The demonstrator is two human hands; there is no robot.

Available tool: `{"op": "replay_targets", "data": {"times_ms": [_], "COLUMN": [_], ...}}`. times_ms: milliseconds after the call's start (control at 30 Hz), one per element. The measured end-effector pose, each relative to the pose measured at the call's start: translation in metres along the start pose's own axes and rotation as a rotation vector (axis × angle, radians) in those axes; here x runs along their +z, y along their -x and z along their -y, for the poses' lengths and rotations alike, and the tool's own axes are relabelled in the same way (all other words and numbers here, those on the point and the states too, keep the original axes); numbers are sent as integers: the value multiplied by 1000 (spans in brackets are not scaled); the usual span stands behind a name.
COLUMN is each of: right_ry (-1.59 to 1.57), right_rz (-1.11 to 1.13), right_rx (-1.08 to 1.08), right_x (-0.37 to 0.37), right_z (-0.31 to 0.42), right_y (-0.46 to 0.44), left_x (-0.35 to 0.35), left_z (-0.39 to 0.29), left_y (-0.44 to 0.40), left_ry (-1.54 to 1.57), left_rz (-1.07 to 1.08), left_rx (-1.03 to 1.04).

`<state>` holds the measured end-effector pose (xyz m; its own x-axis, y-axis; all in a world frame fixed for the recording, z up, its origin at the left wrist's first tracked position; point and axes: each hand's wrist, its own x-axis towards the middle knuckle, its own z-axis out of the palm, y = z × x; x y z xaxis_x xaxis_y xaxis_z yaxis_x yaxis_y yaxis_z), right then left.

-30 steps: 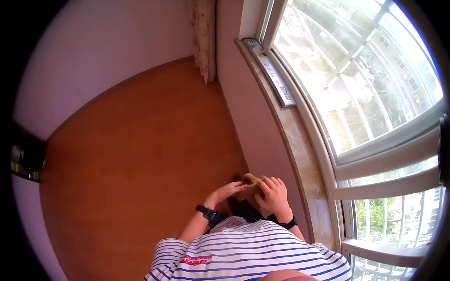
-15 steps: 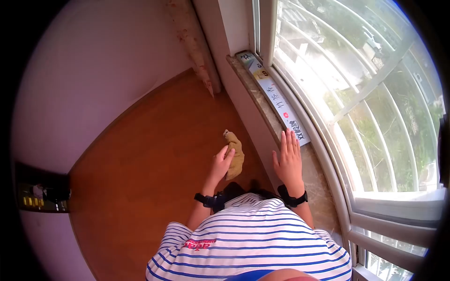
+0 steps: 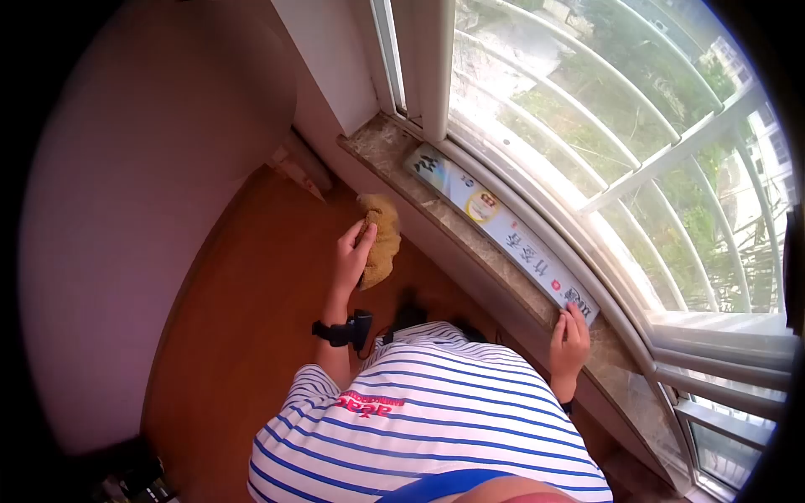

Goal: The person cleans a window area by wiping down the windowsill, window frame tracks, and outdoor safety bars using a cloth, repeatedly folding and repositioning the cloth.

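My left hand point(image 3: 350, 256) is closed around a bunched tan cloth point(image 3: 381, 243), held over the floor beside the wall under the window. Along the marble windowsill point(image 3: 366, 144) lies a long, narrow, flat box point(image 3: 503, 230) printed with large characters, a yellow round patch and a small red mark. At the near end of this box is my right hand point(image 3: 570, 339), its fingers bent and closed on the end; the thumb's contact is hard to make out.
A window with a white frame point(image 3: 436, 75) and curved bars point(image 3: 604, 147) runs along the sill's right side. Below is a reddish-brown wooden floor point(image 3: 243, 293). A patterned curtain point(image 3: 298, 172) hangs in the far corner. Dark items point(image 3: 138, 482) show at lower left.
The box has moved toward me along the sill, baring marble at its far end. My right hand has gone from flat to bent fingers. My left hand and cloth shifted; the view turned.
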<state>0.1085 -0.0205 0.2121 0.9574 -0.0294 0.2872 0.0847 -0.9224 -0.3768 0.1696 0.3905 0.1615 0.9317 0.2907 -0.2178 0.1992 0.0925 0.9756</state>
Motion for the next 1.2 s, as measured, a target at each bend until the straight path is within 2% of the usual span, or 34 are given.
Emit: {"op": "replay_targets", "data": {"times_ms": [33,67,100,167,200,267,300,367,467,500,567,600,667,700,767,800,867,900,1000,1067,1100,1133,1167,1200], "right_ry": [152,304,324,550,561,662,668,325,21,-227,-496,-606,-722,-694,-666,-631,-637,-643,-599,-513,-427,-321,-318,-199], "right_rz": [-41,-83,-92,-195,-202,-357,-357,-356,-229,-129,75,127,172,179,175,262,358,345,189,111,47,-27,-49,81], "right_rx": [50,95,93,269,269,192,196,211,-41,-52,-56,-51,-45,-212,-386,-361,-293,-289,-315,-348,-389,-512,-514,-552], "right_x": [-2,-4,-4,0,-3,-24,-23,-4,36,55,77,89,107,118,126,120,99,95,97,103,106,127,152,178], "right_z": [2,5,2,3,18,-15,-4,34,114,133,180,198,212,211,217,220,241,249,266,278,283,277,262,245], "right_y": [9,15,21,31,25,40,35,14,-22,-29,-45,-51,-63,-69,-83,-88,-103,-110,-132,-136,-141,-143,-139,-131], "left_x": [-15,-32,-43,-62,-72,-48,-46,-39,-36,-33,-30,-31,-38,-42,-50,-53,-60,-62,-57,-36,-24,-10,7,25], "left_z": [0,-15,-21,-29,-37,-38,-45,-52,-59,-67,-83,-84,-88,-91,-97,-96,-94,-98,-109,-97,-75,-42,-19,1], "left_y": [-21,-36,-50,-72,-78,-41,-37,-35,-34,-27,-12,-12,-13,-13,-18,-22,-37,-40,-57,-83,-100,-122,-141,-140], "left_ry": [-95,-231,-212,-472,-460,-862,-858,-940,-846,-845,-584,-588,-454,-458,-437,-443,-407,-413,-508,-567,-564,-838,-1114,-953], "left_rz": [-7,28,40,-18,-12,0,6,-39,62,74,215,222,449,451,479,479,269,280,196,15,21,-70,-174,-178], "left_rx": [85,-4,-2,134,137,414,415,851,928,934,816,827,886,893,961,968,900,909,854,784,797,912,1024,870]}}
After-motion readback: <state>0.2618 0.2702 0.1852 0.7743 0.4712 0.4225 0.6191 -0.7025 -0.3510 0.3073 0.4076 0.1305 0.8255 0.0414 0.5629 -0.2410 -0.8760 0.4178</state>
